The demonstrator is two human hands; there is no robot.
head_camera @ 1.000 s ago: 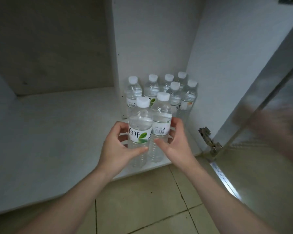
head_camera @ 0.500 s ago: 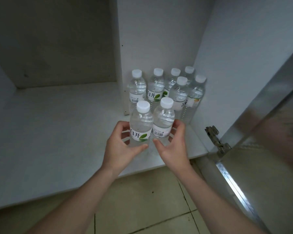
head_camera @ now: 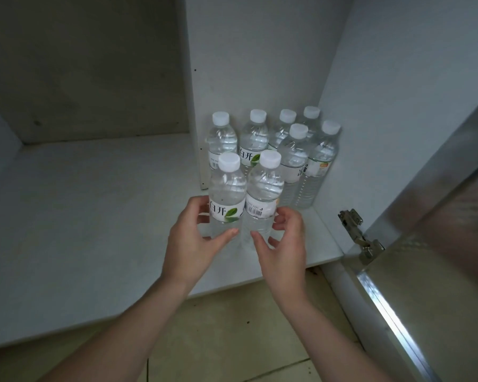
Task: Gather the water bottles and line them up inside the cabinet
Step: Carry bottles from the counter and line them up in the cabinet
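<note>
Placement is the step in hand: two clear plastic water bottles with white caps stand side by side at the front of the white cabinet floor (head_camera: 94, 216). The left hand (head_camera: 193, 244) curls its fingers and thumb round the lower body of the leaf-labelled bottle (head_camera: 226, 194), and the right hand (head_camera: 284, 244) likewise wraps the barcode-labelled bottle (head_camera: 264, 194); the two bottles touch each other. Behind them, in the narrow right-hand compartment against the white divider panel (head_camera: 193, 106), six more capped bottles (head_camera: 295, 153) stand upright, packed in rough rows toward the back corner. The next move, as I judge it, calls for sliding the held pair back until they sit just in front of that group and square with it, then letting go without tipping either one. The wide left-hand compartment holds no bottles where it can be seen. At right, a metal hinge (head_camera: 359, 238) joins the open cabinet door (head_camera: 425, 285).
</note>
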